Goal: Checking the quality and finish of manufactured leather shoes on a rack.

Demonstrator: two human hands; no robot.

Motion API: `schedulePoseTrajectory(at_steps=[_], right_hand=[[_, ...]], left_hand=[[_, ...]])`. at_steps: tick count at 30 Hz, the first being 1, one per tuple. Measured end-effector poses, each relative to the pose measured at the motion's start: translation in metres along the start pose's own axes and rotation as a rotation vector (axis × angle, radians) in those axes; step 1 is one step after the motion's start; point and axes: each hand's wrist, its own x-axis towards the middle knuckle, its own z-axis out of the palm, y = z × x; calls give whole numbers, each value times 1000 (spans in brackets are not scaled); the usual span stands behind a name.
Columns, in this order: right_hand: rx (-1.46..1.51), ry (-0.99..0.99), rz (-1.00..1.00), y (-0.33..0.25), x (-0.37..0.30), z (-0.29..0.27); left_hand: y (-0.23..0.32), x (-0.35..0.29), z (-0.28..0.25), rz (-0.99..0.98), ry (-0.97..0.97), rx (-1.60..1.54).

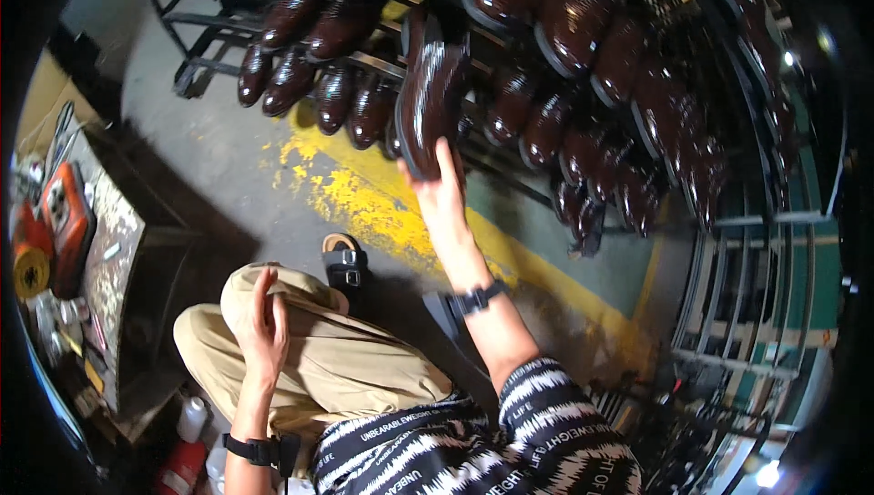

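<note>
My right hand (pixel 439 193) is stretched forward and closed on one end of a glossy dark brown leather shoe (pixel 430 99). My thumb lies on top of the shoe, and its far end overlaps the rack, so I cannot tell whether it still touches a bar. Rows of similar brown shoes (pixel 580 20) surround it on the tiers. Nothing is in my left hand (pixel 264 326), which is held over my bent knee in tan trousers (pixel 328 358), its fingers stretched out.
A dark metal rack (pixel 214 65) carries the shoes across the far side. On the left, a worn workbench (pixel 114 222) holds an orange tool (pixel 68 208) and small items. A white bottle (pixel 192 418) stands below it. My sandalled foot (pixel 344 263) is near a yellow floor stripe (pixel 364 208).
</note>
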Motion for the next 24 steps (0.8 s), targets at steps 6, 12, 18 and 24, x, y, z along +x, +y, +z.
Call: schedulePoseTrajectory(at_steps=[6, 12, 18, 24], right_hand=[[71, 226, 73, -16, 104, -13], [191, 325, 45, 9, 108, 2], [331, 422, -68, 8, 122, -1], [384, 529, -126, 2, 135, 3]], left_hand=[[-8, -11, 17, -62, -122, -208], [-9, -15, 10, -43, -82, -142], [-7, -12, 9, -15, -100, -121], [-9, -13, 11, -15, -84, -135]])
